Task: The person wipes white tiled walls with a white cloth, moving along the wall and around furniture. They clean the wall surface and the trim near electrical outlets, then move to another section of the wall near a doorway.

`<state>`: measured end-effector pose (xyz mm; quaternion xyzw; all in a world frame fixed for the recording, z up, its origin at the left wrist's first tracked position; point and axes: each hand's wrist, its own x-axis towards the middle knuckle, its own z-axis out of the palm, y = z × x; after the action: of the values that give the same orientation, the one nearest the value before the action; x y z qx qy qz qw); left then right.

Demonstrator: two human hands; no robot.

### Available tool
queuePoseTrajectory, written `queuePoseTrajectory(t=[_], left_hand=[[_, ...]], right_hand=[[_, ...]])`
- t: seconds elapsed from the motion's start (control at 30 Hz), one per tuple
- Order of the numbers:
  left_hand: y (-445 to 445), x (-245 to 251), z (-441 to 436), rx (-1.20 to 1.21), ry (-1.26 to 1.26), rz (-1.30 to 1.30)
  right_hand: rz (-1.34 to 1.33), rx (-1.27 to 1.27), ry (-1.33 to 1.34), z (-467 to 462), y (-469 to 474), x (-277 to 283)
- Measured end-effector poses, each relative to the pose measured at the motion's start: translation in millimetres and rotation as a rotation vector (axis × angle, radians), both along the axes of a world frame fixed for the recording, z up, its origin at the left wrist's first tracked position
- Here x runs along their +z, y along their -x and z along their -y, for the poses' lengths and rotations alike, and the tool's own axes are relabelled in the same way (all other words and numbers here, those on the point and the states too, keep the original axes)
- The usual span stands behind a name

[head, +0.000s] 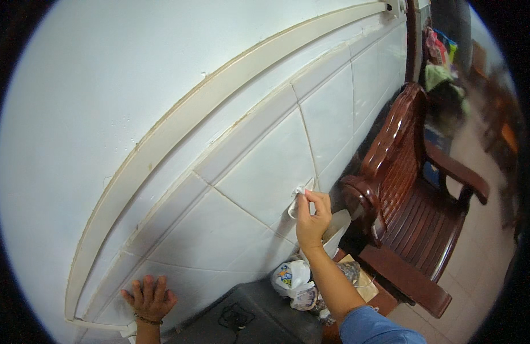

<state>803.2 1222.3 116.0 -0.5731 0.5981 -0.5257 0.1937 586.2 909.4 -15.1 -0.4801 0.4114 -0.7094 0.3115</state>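
My right hand (314, 219) pinches a small white piece, perhaps a cloth or a hook, against the white wall tiles (260, 172); a pale loop hangs just below the fingertips. My left hand (149, 299), with a beaded bracelet at the wrist, lies with fingers spread on the tiled wall at the lower left and holds nothing. Above both hands, a cream cable trunking (179, 114) runs along the painted wall. A white bag (337, 228) partly shows behind my right wrist.
A dark grey surface (265, 314) with a coiled black cable (235, 317) lies below. Beside it are tied plastic bags (295, 284). A carved wooden armchair (419, 223) stands at the right against the wall. Farther off hang colourful cloths or bags (439, 51).
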Motion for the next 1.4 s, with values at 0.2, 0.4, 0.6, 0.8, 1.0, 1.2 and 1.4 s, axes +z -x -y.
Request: queuePoseTrajectory(t=[0.2, 0.4, 0.6, 0.8, 1.0, 1.2, 1.4], left_hand=[[-6.0, -5.7, -8.9, 0.046, -0.02, -0.017], [-7.0, -10.1, -15.9, 0.102, -0.064, -0.08], [2.9, -4.0, 0.3, 0.018, 0.012, -0.091], [10.9, 4.6, 13.7, 0.02, 0.003, -0.141], [2.7, -8.5, 7.4, -0.098, 0.127, -0.162], [7.9, 3.5, 8.0, -0.076, 0.075, -0.166], [5.8, -0.3, 17.5, -0.136, 0.083, -0.15]], right_hand=[[-0.059, 0.108, 0.109, -17.1, -1.5, -0.4], [-0.019, 0.234, 0.187, -40.1, -14.6, 7.8], [0.03, 0.037, 0.117, -25.0, -26.4, 35.2], [-0.282, 0.322, 0.874, -63.3, -38.8, 60.2], [-0.251, 0.269, 0.673, -73.4, -48.2, 73.2], [-0.257, 0.265, 0.524, -84.1, -39.9, 58.7], [-0.378, 0.537, 0.85, -127.2, -65.0, 17.0]])
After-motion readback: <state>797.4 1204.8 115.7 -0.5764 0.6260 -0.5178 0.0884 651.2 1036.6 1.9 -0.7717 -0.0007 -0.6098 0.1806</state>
